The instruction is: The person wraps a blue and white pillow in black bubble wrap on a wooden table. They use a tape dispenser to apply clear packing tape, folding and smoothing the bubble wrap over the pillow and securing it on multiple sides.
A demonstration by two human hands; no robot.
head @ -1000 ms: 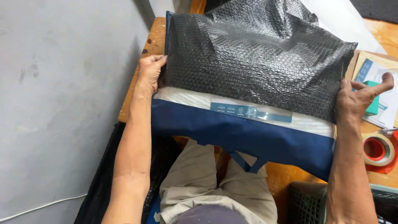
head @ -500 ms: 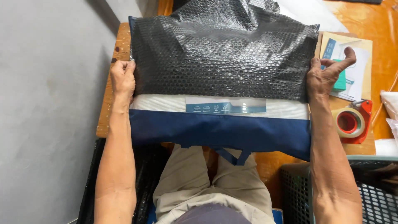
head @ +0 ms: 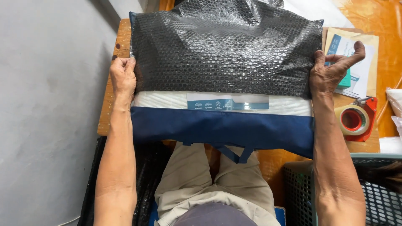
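1. A black bubble-wrap bag [head: 226, 46] lies flat on a wooden worktop [head: 122, 37], straight ahead of the seated person. Its long axis runs left to right, spanning the gap between both hands.
2. The bag covers the far part of a white padded item [head: 289, 104] in a navy blue fabric case [head: 222, 129]; the near part sticks out toward the person's lap.
3. The left hand [head: 122, 76] is curled closed, pinching the bag's left edge near its open mouth.
4. The right hand [head: 331, 72] holds the right edge with thumb and lower fingers, while the index finger is lifted and spread away.
5. Both hands sit level with each other, equally near the bag; both forearms reach straight forward, roughly parallel.
6. A red tape dispenser [head: 356, 119] and a paper envelope [head: 356, 46] lie just right of the right hand.
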